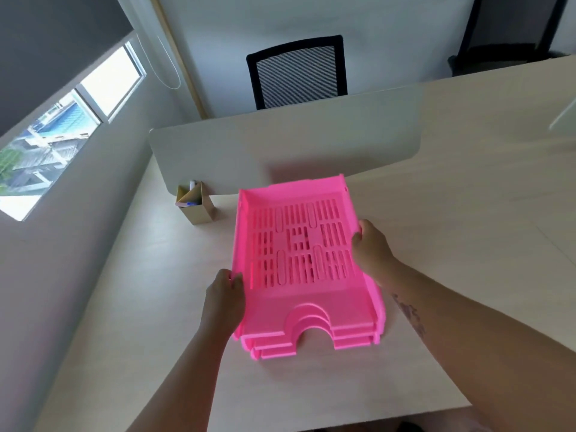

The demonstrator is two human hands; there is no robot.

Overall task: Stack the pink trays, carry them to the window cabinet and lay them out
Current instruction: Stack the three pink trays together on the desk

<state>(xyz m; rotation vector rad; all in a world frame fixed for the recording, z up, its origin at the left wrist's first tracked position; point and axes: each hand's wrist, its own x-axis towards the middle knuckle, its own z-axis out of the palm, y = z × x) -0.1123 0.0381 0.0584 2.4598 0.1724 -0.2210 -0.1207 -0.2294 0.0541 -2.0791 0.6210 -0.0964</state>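
Room: I see a small office with pale walls, a window [62, 126] on the left under a dark blind [46, 39], and a mesh-backed chair [297, 73] beyond a low divider panel [280, 148].
Bench: the light wood bench [149, 291] fills most of my view; a small cardboard pen holder [196, 202] stands near the divider, left of the trays.
Pink trays: the stack of pink trays [299, 263] sits in the middle of the bench, nested one inside another, with three stepped front lips and arched cutouts facing me. The top tray's slotted floor is bare.
Left hand: my left hand [224, 294] wraps the stack's left wall near the front; this grip is clenched on the trays.
Right hand: my right hand [371, 247] clasps the right wall at mid-length, thumb over the rim, grip likewise closed on the trays.
Contact: I cannot tell whether the stack rests on the bench or is just lifted.
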